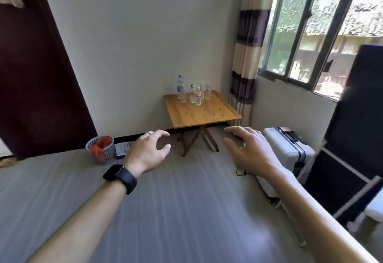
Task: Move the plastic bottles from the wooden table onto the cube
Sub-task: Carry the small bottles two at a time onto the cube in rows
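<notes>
Several clear plastic bottles (194, 93) stand upright in a cluster at the far left corner of a small wooden folding table (205, 112) set against the wall. One taller bottle with a blue cap (179, 86) stands at the cluster's left. My left hand (148, 150), with a ring and a dark watch on the wrist, is stretched forward with curled fingers holding nothing. Beside it my right hand (248, 148) is also extended, fingers spread and empty. Both hands are well short of the table. No cube is visible.
A blue mesh bin (101, 150) with red contents stands on the grey floor at left, papers beside it. A white suitcase (290, 148) lies right of the table, with a dark screen on a stand (352, 138) further right. A curtain (246, 55) hangs by the window.
</notes>
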